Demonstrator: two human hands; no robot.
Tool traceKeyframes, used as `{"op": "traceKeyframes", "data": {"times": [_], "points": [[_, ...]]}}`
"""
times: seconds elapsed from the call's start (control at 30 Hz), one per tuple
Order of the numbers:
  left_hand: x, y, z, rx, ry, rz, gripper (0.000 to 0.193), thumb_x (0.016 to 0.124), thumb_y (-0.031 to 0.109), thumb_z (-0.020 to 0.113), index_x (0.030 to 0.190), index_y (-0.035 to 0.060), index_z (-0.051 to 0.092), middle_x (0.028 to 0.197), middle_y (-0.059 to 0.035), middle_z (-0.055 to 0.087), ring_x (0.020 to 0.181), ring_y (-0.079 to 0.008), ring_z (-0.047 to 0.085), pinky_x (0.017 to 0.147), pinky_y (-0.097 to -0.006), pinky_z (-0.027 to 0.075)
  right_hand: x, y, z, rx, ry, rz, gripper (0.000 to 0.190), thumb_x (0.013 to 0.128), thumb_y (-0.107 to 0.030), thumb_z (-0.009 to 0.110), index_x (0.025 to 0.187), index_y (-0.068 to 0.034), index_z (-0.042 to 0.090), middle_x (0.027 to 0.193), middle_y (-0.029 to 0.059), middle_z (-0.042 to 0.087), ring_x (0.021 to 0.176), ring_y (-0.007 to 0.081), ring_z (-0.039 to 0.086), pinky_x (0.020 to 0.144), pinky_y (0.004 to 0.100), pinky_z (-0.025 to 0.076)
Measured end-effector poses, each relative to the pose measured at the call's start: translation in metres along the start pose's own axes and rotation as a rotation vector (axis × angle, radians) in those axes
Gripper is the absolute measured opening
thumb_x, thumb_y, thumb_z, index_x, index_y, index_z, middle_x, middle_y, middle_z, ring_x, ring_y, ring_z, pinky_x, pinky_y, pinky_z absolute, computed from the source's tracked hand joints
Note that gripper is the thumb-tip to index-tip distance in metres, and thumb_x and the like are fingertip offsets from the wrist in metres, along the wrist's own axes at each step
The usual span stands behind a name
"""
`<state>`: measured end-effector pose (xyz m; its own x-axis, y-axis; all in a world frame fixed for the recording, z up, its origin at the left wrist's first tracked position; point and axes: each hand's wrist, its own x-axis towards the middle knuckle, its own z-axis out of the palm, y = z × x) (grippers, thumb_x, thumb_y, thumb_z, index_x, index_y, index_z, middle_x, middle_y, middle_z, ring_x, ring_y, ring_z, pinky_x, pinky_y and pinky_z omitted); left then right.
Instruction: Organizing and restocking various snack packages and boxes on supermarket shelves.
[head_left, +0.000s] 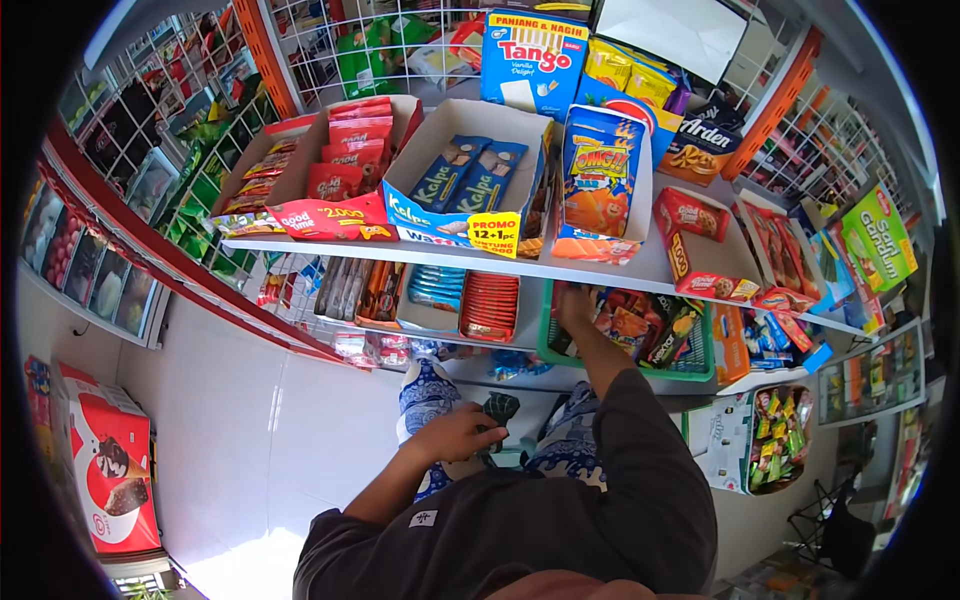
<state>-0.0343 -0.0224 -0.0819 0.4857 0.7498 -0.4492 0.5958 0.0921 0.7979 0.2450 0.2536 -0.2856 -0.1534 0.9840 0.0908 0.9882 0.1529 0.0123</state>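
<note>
My right hand (576, 306) reaches under the upper shelf into the left part of a green plastic basket (551, 352) of packaged snacks. Its fingertips are hidden by the shelf edge, so its grip cannot be made out. Beside it in the basket lie dark Nextar packs (664, 351). My left hand (459, 433) rests over my knee in patterned blue and white trousers, fingers loosely bent, next to a dark green patterned object (501, 409); whether it touches that object is unclear. Left of the basket stand red wrapped snacks (490, 306) and blue wrapped snacks (435, 287) in boxes.
The upper shelf (525, 268) juts over the basket. On it stand a Kalpa wafer box (420, 217), an OMG box (600, 184) and Good Time boxes (705, 251). A carton of small packets (780, 442) stands at right, a red ice-cream freezer (112, 465) at far left.
</note>
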Motion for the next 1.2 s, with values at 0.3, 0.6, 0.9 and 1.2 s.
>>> {"op": "traceKeyframes", "data": {"times": [0.3,0.6,0.9,1.2], "points": [[0.013,-0.001,0.008,-0.088,0.232,0.015,0.054,0.094,0.048,0.056,0.121,0.0017,0.062,0.116,-0.0189,0.053,0.100,-0.0283,0.063,0.085,-0.0351,0.050,-0.063,0.007,-0.091,0.737,0.459,-0.033,0.031,0.071,0.002,0.066,0.100,-0.009,0.067,0.092,0.0165,0.063,0.082,0.0350,0.064,0.069,0.0410,0.053],[0.045,0.036,0.039,-0.575,0.719,0.285,0.046,0.094,0.028,0.064,0.125,-0.0052,0.053,0.124,-0.0162,0.045,0.095,-0.0229,0.066,0.081,-0.0302,0.053,-0.278,-0.085,-0.236,0.856,0.367,-0.297,0.037,0.074,0.005,0.064,0.107,-0.010,0.068,0.105,0.0122,0.058,0.092,0.0293,0.061,0.077,0.0378,0.051],[0.002,0.055,0.062,-0.874,0.364,0.394,0.026,0.101,0.019,0.052,0.117,-0.0012,0.055,0.109,-0.0029,0.050,0.083,-0.0129,0.065,0.064,-0.0266,0.053,-0.318,-0.074,-0.260,0.917,0.549,-0.204,0.054,0.077,-0.010,0.073,0.127,-0.004,0.053,0.129,0.0178,0.051,0.121,0.0367,0.048,0.103,0.0448,0.036],[-0.036,0.042,0.073,-0.756,0.115,0.448,0.030,0.102,0.019,0.050,0.128,0.0042,0.051,0.108,-0.0052,0.060,0.086,-0.0111,0.064,0.069,-0.0248,0.052,-0.303,-0.055,-0.229,1.454,-0.242,-0.149,0.088,0.078,-0.020,0.081,0.147,0.001,0.031,0.137,0.0180,0.049,0.125,0.0234,0.049,0.103,0.0358,0.040]]}}
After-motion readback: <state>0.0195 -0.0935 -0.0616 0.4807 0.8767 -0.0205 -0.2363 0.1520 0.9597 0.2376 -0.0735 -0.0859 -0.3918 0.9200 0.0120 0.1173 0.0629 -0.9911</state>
